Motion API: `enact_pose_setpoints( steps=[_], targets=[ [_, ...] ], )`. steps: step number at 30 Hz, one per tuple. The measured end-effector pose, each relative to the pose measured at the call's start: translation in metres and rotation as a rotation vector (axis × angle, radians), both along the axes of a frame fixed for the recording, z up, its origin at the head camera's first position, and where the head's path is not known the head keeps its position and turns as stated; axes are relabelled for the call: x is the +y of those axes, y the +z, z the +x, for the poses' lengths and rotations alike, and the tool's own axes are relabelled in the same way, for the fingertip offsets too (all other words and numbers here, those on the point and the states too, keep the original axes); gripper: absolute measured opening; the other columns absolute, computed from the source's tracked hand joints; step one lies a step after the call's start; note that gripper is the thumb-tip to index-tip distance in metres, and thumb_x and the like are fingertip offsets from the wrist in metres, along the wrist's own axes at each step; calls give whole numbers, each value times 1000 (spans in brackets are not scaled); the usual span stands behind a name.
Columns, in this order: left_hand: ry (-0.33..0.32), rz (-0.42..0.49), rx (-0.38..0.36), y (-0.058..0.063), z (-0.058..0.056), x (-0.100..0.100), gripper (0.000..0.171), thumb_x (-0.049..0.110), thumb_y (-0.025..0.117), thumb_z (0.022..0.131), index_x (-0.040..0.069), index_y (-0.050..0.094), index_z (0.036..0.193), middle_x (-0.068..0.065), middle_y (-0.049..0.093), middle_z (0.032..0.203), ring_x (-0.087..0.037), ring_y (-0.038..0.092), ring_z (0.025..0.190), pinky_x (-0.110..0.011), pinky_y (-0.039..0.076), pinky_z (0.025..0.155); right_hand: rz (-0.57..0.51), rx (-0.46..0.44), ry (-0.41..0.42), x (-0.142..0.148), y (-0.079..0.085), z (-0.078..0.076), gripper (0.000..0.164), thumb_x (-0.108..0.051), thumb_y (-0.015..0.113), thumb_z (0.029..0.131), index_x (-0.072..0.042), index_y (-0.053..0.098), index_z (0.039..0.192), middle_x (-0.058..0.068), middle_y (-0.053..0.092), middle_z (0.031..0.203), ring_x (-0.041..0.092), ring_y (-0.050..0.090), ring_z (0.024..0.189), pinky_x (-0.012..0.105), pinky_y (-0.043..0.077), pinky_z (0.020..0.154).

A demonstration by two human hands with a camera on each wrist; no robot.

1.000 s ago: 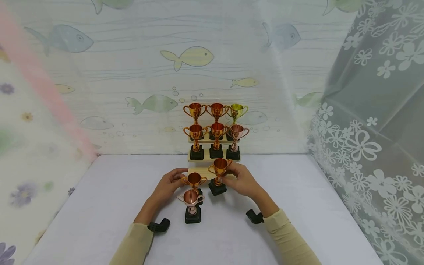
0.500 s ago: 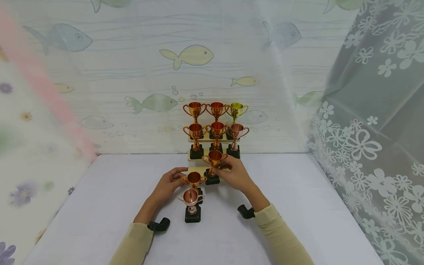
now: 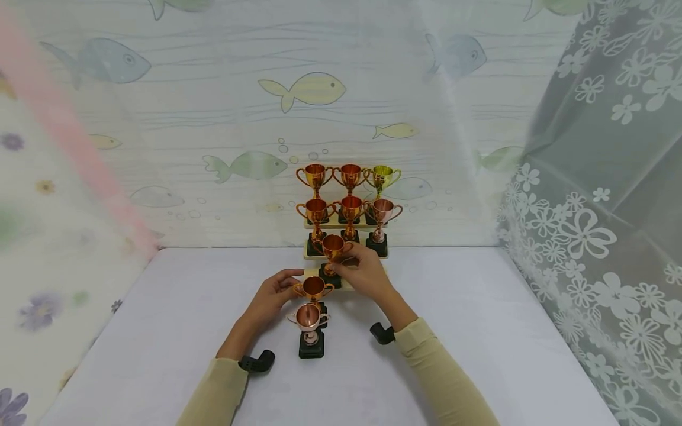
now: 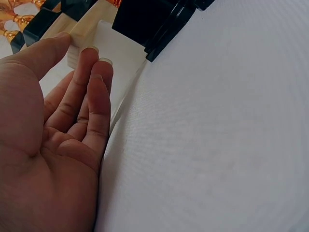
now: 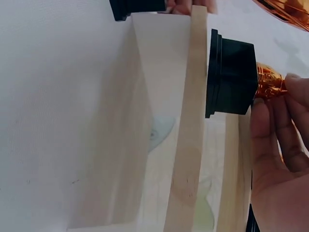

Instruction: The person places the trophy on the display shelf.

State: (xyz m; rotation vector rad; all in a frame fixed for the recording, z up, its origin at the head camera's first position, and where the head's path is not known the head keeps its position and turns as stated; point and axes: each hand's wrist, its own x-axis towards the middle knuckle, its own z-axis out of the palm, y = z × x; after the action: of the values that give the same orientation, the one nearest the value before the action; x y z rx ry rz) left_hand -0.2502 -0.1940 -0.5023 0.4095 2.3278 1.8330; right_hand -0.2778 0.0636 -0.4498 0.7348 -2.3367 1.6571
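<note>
My right hand [image 3: 363,272] pinches a gold-orange toy trophy cup [image 3: 333,245] by its stem. Its black square base [image 5: 232,72] is upright, right at the lowest step of a wooden rack [image 5: 188,159], toward the left end. At that end my left hand [image 3: 273,296] holds the step's tip, thumb [image 4: 48,50] on the wood and the other fingers bent beside it. Two more trophies stand on the table in front: an orange-gold one [image 3: 313,287] near the left fingers, and a rose-coloured one [image 3: 309,319] before it.
Higher up, the rack carries two rows of trophies: orange-gold ones [image 3: 317,210], a pink one [image 3: 383,212] and a yellow-gold one [image 3: 382,176]. A white cloth [image 3: 160,355] covers the table. Behind hangs a fish-printed curtain [image 3: 229,118], with a lace-patterned sheet [image 3: 586,236] at the right.
My right hand has carried its trophy left and away from me, from in front of the rack to its lowest step. The left hand and the two front trophies have stayed put.
</note>
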Motion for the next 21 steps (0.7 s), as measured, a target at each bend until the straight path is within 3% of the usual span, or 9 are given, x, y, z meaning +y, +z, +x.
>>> enact_pose_setpoints(
  steps=[5,9,21],
  targets=[
    [-4,-6,-3,-12,-7,-3,48,18,65,98,7,51,142,-10,70,110,-15,67,97,-30,52,88,8,28,7,-5,-4,-5,14,-9,81,84,-8,77,98,3,69,98,17,69,91,30,57,79],
    [4,-20,5,-23,-13,-5,47,20,64,99,10,51,143,-10,70,111,-16,67,99,-34,52,90,21,51,1,-9,-2,-4,11,-8,79,85,-8,77,96,1,69,95,14,69,88,28,57,78],
    [20,-21,23,-25,-13,-4,44,26,67,97,19,55,139,-6,71,108,-20,68,100,-31,52,88,154,101,-45,-18,9,-1,11,-14,80,85,-11,78,96,-2,69,93,9,69,83,23,56,73]
  ],
)
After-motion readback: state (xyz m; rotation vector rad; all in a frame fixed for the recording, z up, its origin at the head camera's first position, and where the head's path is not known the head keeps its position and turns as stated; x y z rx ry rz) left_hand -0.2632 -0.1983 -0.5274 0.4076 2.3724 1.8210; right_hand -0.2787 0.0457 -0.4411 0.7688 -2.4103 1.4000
